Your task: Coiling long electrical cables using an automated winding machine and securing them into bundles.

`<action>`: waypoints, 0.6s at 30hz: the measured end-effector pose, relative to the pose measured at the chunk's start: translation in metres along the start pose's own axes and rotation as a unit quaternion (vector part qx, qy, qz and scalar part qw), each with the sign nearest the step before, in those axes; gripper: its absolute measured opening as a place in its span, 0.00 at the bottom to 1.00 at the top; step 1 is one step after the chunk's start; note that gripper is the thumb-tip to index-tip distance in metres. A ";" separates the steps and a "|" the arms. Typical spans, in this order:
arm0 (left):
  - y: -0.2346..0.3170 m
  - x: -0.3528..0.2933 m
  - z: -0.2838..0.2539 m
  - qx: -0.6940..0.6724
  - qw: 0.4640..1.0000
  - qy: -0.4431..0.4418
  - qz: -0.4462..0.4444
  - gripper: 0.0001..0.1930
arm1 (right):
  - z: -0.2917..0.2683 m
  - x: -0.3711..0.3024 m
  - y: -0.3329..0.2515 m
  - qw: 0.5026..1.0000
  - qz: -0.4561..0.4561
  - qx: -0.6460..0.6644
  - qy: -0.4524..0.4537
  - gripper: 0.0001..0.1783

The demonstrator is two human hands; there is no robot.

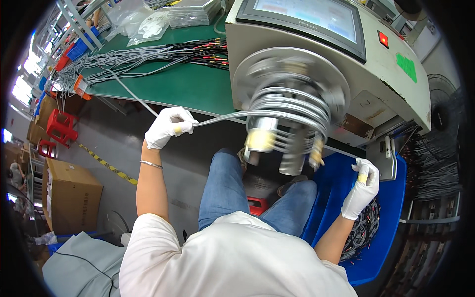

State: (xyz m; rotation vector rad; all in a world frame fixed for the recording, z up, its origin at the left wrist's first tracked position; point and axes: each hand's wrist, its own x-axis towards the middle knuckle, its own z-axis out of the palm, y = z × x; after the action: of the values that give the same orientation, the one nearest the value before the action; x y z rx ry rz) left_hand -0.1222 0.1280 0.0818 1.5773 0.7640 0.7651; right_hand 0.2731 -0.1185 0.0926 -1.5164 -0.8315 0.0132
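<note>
My left hand (167,129), in a white glove, is closed round a grey cable (217,119). From it the cable runs right onto a winding head (292,99) on the machine's front. Several loops of grey cable (289,111) lie round the head's posts, whose outlines are smeared by motion. On the other side of my left hand, the cable trails back up toward the bench. Also gloved, my right hand (362,190) hovers above a blue bin at the right, apart from the winding head. Its fingers are curled together, and I see nothing in them.
The beige machine (391,79) carries a screen (307,20) and a lit red switch (383,39). A bundle of grey cables (143,57) lies on the green bench (208,89). Coiled cables fill part of the blue bin (386,237). A cardboard box (74,198) stands left.
</note>
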 end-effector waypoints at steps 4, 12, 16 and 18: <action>0.013 -0.002 0.010 -0.009 1.000 -0.013 0.023 0.06 | 0.000 0.000 -0.001 1.000 0.005 0.004 -0.004 0.10; 0.040 0.009 0.041 -0.063 0.996 -0.034 0.061 0.07 | 0.011 0.002 -0.011 0.999 -0.002 0.042 -0.030 0.05; 0.045 0.013 0.059 -0.083 0.992 -0.033 0.084 0.07 | 0.023 0.004 -0.026 0.996 -0.022 0.060 -0.066 0.06; 0.047 0.011 0.066 -0.111 0.990 -0.012 0.089 0.07 | 0.030 0.007 -0.036 0.994 -0.028 0.067 -0.079 0.07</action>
State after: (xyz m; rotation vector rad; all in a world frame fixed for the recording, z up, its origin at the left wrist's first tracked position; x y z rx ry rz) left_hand -0.0584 0.0941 0.1211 1.4614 0.5047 0.9267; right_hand 0.2469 -0.0930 0.1223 -1.3786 -0.9795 0.1455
